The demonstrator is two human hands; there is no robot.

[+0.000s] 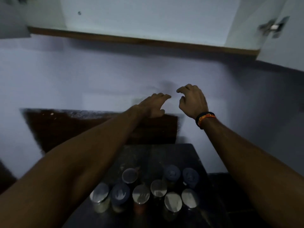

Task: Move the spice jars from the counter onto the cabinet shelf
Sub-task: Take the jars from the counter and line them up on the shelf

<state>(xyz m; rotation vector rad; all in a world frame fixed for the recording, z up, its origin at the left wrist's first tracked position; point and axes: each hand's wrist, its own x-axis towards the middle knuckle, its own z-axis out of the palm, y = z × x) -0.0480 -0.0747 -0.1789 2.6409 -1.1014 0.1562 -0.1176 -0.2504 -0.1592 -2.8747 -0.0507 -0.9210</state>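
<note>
On the dark counter (189, 155), nine spice jars (144, 193) stand clustered near its front edge, lids up, some silver, some dark. Above them both bare arms reach forward. Left hand (154, 104) flat, fingers extended, empty. Right hand (193, 100), wristband (204, 119) on it, fingers loosely curled, holding nothing. Cabinet shelf (148, 15) overhead, door open at right, hinge (273, 27) visible. Frame blurry.

Jars (141, 194): shiny metal-looking lids on most, three lids matt dark blue, plastic-like; clear glassy bodies, blurred. Counter (189, 155): dark, polished, stone-like, faint speckle. Cabinet (148, 17): smooth pale matt panels, wood edge strip (131, 38) brown. Hinge (273, 27): bright metal. Wall (98, 71): matt paint. Wristband (205, 118): dark cord, orange thread.
</note>
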